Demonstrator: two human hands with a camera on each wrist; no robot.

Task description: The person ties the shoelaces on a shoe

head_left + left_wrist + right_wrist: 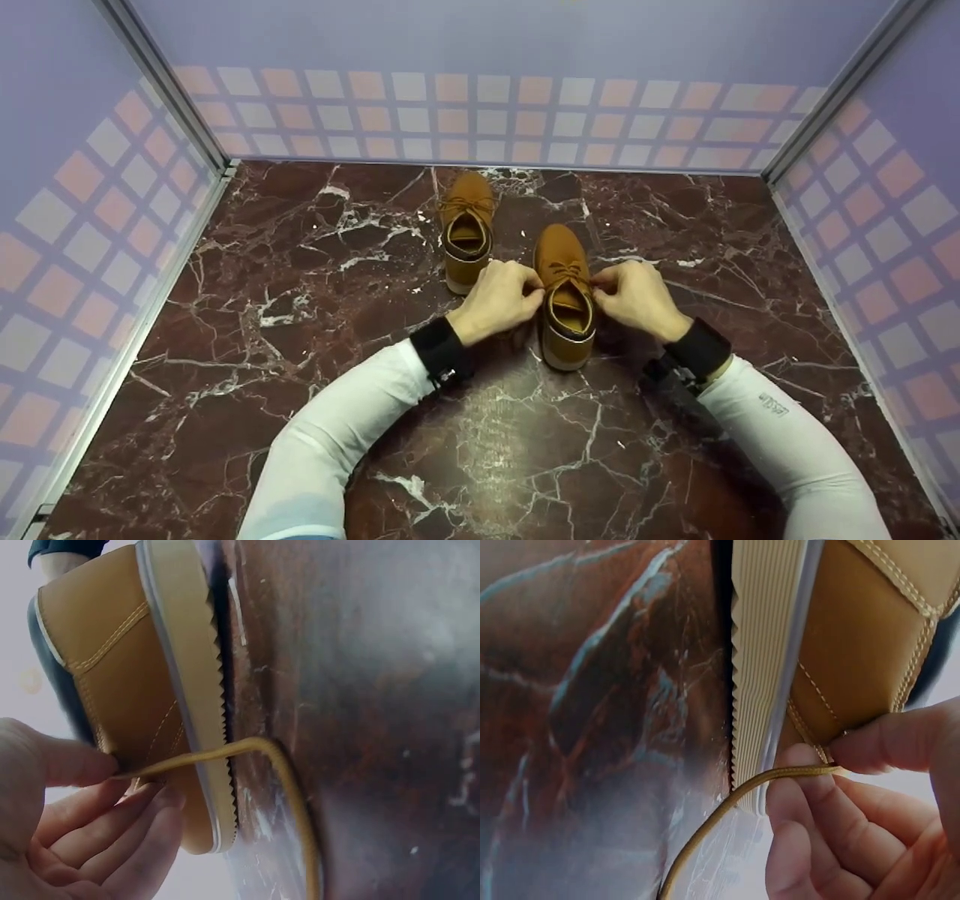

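A tan lace-up shoe [564, 259] stands on the floor between both hands, its toe pointing away and its collar open. On its left side my left hand [499, 296] pinches a shoelace [281, 761] between thumb and forefinger; the lace's loose end hangs down past the sole in the left wrist view. On the shoe's other side my right hand [637, 296] pinches the second shoelace end [712, 821], which droops to the floor in the right wrist view. The matching shoe [469, 195] stands further back and to the left, its lace lying across its front.
Dark red marbled floor [300, 390] with white veins lies all around the shoes. A purple panel with pink and white squares [480, 112] closes off the back, and similar panels [67, 247] rise at both sides.
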